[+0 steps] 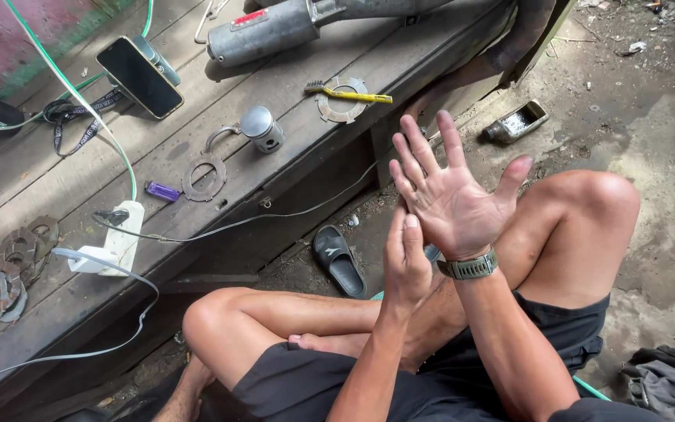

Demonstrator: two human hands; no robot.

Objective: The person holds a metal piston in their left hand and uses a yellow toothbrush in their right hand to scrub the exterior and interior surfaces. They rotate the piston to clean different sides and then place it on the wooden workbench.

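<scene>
My right hand (455,195) is raised in front of me with its palm turned towards me and its fingers spread; it holds nothing. An olive wristwatch (469,268) sits on that wrist. My left hand (405,262) is flat with its fingers together, fingertips pressed against the heel of the right palm, and it is empty too. Both hands hover above my crossed bare legs (275,312). The nearest thing below them is a black sandal (339,260) on the dirt floor.
A wooden bench (291,117) to my left carries a phone (139,76), a metal piston (261,127), ring plates (203,177), a yellow brush (349,94), a purple lighter (162,191), a white power strip (115,248) and a grey exhaust pipe (275,31). A small bottle (517,121) lies on the ground.
</scene>
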